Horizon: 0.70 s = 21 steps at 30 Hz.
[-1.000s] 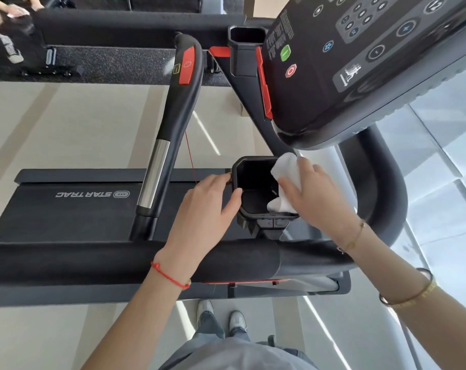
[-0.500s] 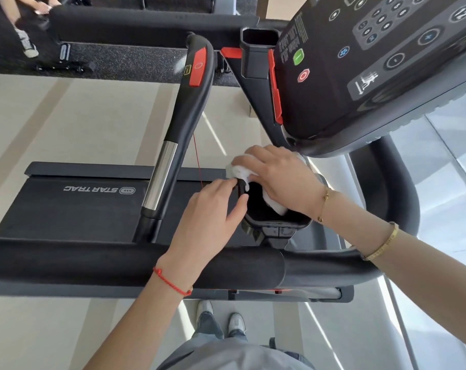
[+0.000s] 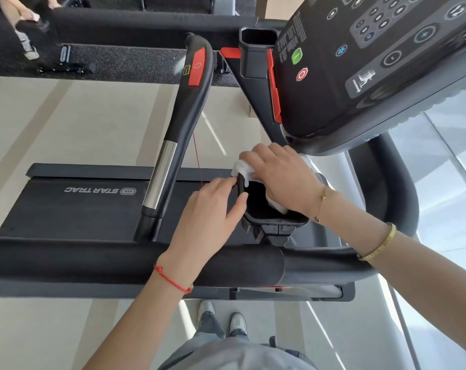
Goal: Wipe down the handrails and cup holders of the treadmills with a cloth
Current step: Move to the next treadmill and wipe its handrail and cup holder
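Observation:
A black cup holder [image 3: 276, 219] sits in the middle of the treadmill, just under the console. My right hand [image 3: 282, 177] holds a white cloth [image 3: 243, 169] against the holder's far left rim, with part of the cloth hanging inside. My left hand [image 3: 209, 217] grips the holder's left wall, thumb on the rim and fingers outside. The padded black front handrail [image 3: 119, 259] runs across below my wrists. A second black handrail [image 3: 185, 116] with a red button and a chrome band rises to the left.
The dark console [image 3: 373, 65] overhangs the holder at upper right. Another cup holder [image 3: 257, 53] stands further back. The treadmill belt [image 3: 74, 206] lies at left. A curved rail [image 3: 394, 193] bends round on the right. Another person's legs [image 3: 23, 30] show at top left.
My right hand has swept the cloth from the holder's right side across to its far left rim. The left hand has kept its grip on the left wall.

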Each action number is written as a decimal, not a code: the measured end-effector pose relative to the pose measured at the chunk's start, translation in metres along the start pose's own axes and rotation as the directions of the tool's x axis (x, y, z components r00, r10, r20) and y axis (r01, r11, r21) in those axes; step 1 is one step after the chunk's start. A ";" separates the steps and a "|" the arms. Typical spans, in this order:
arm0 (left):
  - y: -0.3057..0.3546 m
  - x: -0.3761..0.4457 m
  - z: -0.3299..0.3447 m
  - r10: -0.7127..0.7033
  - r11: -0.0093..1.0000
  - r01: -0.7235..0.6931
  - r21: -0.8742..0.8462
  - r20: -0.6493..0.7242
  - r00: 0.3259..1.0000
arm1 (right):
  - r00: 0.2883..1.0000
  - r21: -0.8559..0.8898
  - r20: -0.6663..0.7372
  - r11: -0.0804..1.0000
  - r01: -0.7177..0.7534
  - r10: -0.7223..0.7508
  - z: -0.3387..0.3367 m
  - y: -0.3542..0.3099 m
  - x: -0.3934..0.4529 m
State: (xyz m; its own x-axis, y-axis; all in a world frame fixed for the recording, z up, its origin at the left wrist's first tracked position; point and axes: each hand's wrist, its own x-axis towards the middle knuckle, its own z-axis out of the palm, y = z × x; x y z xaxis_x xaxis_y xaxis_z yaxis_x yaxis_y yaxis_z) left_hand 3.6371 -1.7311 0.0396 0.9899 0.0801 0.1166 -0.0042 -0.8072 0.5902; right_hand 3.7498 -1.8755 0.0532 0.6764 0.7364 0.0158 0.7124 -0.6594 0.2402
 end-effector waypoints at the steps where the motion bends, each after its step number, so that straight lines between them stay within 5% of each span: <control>1: 0.000 0.000 -0.001 0.001 1.000 -0.001 -0.002 0.001 1.000 | 1.000 -0.010 0.003 0.999 -0.031 0.031 0.000 -0.002 -0.001; 10: -0.001 -0.001 0.000 0.003 1.000 -0.003 -0.009 0.003 1.000 | 0.937 0.138 0.080 0.927 -0.349 0.341 -0.001 -0.002 -0.044; 13: -0.001 0.000 0.000 0.010 1.000 -0.010 -0.008 -0.002 1.000 | 0.825 0.487 0.164 0.683 -0.544 0.540 -0.007 -0.003 -0.067; 15: -0.001 -0.001 0.000 0.017 1.000 -0.017 -0.010 -0.006 1.000 | 0.774 0.567 0.301 0.548 -0.615 0.557 -0.009 0.000 -0.075; 21: 0.000 -0.001 0.000 0.015 1.000 -0.015 0.006 0.004 1.000 | 0.813 0.613 0.354 0.542 -0.575 0.462 -0.012 0.020 -0.036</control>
State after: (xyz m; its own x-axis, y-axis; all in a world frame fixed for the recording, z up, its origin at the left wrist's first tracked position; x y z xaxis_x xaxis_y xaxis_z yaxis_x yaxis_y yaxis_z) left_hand 3.6366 -1.7307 0.0394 0.9903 0.0653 0.1223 -0.0185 -0.8120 0.5834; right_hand 3.7376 -1.9136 0.0687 0.9453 0.2407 -0.2200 0.1121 -0.8735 -0.4738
